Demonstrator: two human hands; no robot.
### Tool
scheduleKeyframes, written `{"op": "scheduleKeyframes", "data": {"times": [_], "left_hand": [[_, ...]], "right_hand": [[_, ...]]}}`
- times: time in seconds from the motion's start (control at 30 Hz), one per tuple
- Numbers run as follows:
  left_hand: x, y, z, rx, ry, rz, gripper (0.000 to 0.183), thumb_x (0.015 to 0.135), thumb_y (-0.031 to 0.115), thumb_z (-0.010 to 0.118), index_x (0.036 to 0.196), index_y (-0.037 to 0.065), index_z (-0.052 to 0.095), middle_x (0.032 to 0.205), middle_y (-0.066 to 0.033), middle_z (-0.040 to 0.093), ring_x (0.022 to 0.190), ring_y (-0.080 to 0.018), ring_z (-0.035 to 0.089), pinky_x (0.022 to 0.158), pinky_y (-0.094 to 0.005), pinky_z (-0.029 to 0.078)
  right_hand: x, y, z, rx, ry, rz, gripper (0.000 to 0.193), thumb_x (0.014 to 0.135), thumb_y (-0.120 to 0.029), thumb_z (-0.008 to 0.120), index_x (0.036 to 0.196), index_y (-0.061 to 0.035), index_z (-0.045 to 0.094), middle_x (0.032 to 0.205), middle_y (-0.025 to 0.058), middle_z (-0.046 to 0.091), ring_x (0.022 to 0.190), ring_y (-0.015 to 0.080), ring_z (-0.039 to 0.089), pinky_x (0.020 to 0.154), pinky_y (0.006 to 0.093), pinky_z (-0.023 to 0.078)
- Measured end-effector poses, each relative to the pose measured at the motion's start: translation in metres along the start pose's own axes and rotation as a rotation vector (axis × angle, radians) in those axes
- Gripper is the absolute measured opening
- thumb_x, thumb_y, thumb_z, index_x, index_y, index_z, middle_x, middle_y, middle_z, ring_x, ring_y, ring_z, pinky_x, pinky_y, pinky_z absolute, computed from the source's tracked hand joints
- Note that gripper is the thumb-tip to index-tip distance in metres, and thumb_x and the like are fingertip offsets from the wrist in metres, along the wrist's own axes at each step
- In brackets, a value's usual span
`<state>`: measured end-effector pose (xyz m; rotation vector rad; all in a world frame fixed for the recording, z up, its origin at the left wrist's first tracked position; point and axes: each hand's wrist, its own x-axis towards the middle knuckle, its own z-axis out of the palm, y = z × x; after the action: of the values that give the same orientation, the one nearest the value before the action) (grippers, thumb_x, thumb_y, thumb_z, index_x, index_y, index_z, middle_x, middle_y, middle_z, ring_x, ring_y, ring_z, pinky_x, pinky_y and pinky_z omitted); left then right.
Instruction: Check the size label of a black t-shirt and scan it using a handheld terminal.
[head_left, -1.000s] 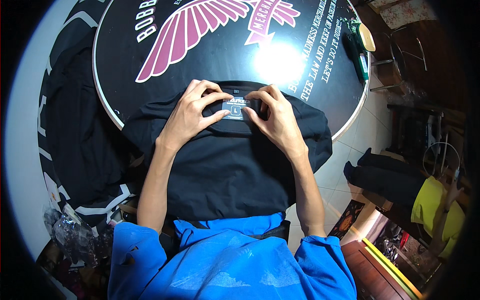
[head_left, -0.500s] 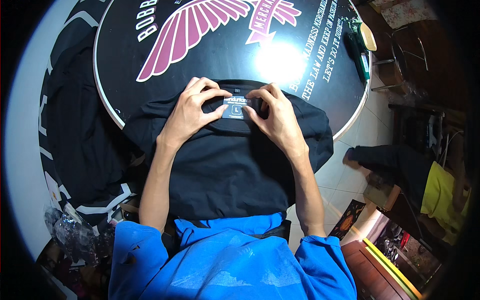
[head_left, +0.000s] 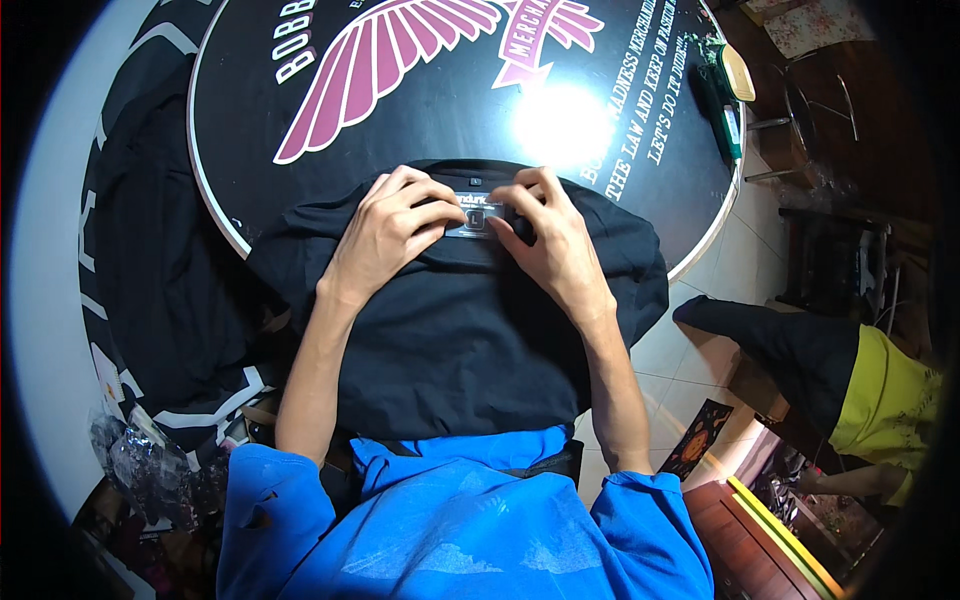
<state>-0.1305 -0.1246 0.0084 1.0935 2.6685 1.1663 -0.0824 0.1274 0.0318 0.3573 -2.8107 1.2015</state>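
Black shirt lies spread over the near edge of the round tabletop, collar away from the person. Left hand and right hand press fingers closed on the neck label, pinning it flat. A green tool sits far right.

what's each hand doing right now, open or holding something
Left hand: fingers curled, pinching the neck label of the black shirt.
Right hand: fingers curled, pinching the same label's other end.
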Motion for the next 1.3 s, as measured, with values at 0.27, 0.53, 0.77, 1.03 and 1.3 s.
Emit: {"op": "scheduleKeyframes", "data": {"times": [0.27, 0.53, 0.77, 1.03, 1.3], "left_hand": [[-0.003, 0.007, 0.004, 0.062, 0.038, 0.001, 0.021, 0.089, 0.014, 0.087, 0.109, 0.010, 0.087, 0.119, -0.0010, 0.079, 0.120, -0.0228, 0.069, 0.106, -0.0432, 0.053], [0.000, 0.004, 0.004, 0.024, 0.030, 0.005, 0.018, 0.089, 0.021, 0.090, 0.105, 0.014, 0.088, 0.120, -0.0002, 0.079, 0.120, -0.0230, 0.067, 0.106, -0.0436, 0.053], [-0.002, 0.003, 0.004, 0.033, 0.012, 0.032, 0.018, 0.087, 0.020, 0.092, 0.104, 0.014, 0.088, 0.123, 0.0011, 0.079, 0.122, -0.0242, 0.066, 0.108, -0.0437, 0.052], [-0.003, 0.001, 0.006, -0.016, 0.036, -0.016, 0.017, 0.090, 0.023, 0.091, 0.105, 0.015, 0.087, 0.127, 0.0000, 0.079, 0.126, -0.0252, 0.065, 0.114, -0.0453, 0.051], [-0.006, -0.004, 0.010, -0.050, 0.045, -0.048, 0.022, 0.089, 0.025, 0.093, 0.108, 0.015, 0.089, 0.135, -0.0012, 0.080, 0.128, -0.0268, 0.065, 0.117, -0.0454, 0.053]], "right_hand": [[-0.009, 0.005, 0.003, -0.063, -0.115, -0.118, 0.025, 0.091, -0.008, 0.087, 0.115, -0.0083, 0.081, 0.123, 0.0061, 0.072, 0.113, 0.0286, 0.068, 0.099, 0.0412, 0.063], [-0.010, 0.007, 0.003, -0.040, -0.110, -0.091, 0.029, 0.088, -0.010, 0.090, 0.115, -0.0087, 0.082, 0.127, 0.0058, 0.071, 0.110, 0.0273, 0.067, 0.100, 0.0413, 0.062], [-0.009, 0.006, 0.005, 0.026, -0.081, -0.062, 0.032, 0.084, -0.007, 0.092, 0.114, -0.0094, 0.082, 0.128, 0.0052, 0.071, 0.105, 0.0265, 0.067, 0.098, 0.0410, 0.062], [-0.011, 0.013, 0.004, 0.083, -0.070, -0.032, 0.030, 0.086, -0.009, 0.093, 0.114, -0.0087, 0.082, 0.129, 0.0068, 0.072, 0.106, 0.0264, 0.070, 0.098, 0.0414, 0.063], [-0.012, 0.017, 0.003, 0.083, -0.029, -0.070, 0.033, 0.088, -0.010, 0.095, 0.118, -0.0080, 0.084, 0.133, 0.0088, 0.073, 0.107, 0.0229, 0.075, 0.085, 0.0356, 0.066]]}}
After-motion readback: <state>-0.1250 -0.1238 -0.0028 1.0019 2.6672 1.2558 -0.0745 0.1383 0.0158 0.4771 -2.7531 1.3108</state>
